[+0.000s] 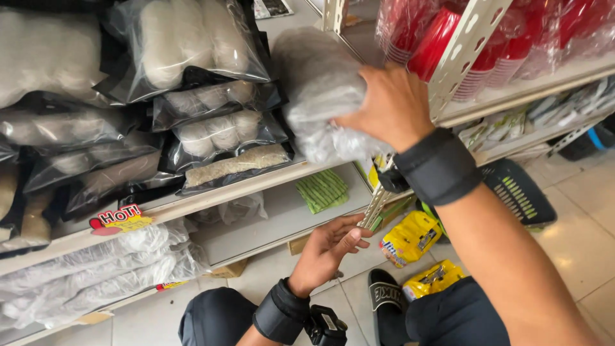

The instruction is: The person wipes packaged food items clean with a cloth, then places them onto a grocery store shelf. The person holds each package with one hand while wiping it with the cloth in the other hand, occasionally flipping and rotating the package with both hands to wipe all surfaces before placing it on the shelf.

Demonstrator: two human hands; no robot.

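My right hand (384, 106) grips a clear plastic bag of whitish grey stuff (317, 90) and holds it against the upper shelf (269, 182), beside black-backed packs of pale round pieces (221, 131). My left hand (330, 247) hangs lower, fingers loosely apart and holding nothing, close to the slotted metal shelf post (375, 205). Both wrists wear black bands. My knees in dark trousers show at the bottom.
Stacks of red cups in wrap (474, 38) fill the right shelf. Yellow packets (410, 237) lie on the tiled floor by a black sandal (387, 301). A dark basket (519, 192) stands to the right. Clear bags (96, 269) fill the lower left shelf.
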